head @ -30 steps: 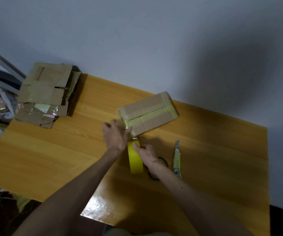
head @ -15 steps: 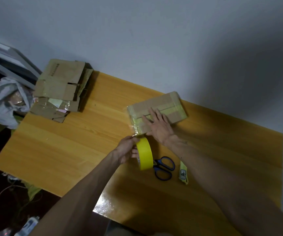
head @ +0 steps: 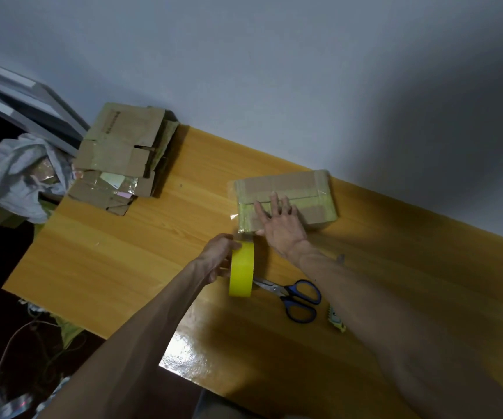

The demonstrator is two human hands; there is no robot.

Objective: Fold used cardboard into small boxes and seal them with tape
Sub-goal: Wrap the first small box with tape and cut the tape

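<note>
A small closed cardboard box (head: 301,184) with tape strips across its top lies on the wooden table (head: 117,255), near the back wall. My right hand (head: 280,222) rests flat on the near left part of the box, fingers spread. My left hand (head: 218,255) grips a yellow tape roll (head: 241,273) standing on edge just in front of the box. A clear strip of tape (head: 238,225) runs from the roll up to the box's left end.
Blue-handled scissors (head: 297,294) lie right of the roll, with a yellow utility knife (head: 336,320) partly hidden under my right forearm. A stack of flattened cardboard (head: 123,155) sits at the table's back left corner. A grey bag (head: 26,176) and cables lie off the left edge.
A second ago my right hand held the roll and my left was at the box's end. The roll passed to my left hand, and my right hand moved onto the box top.
</note>
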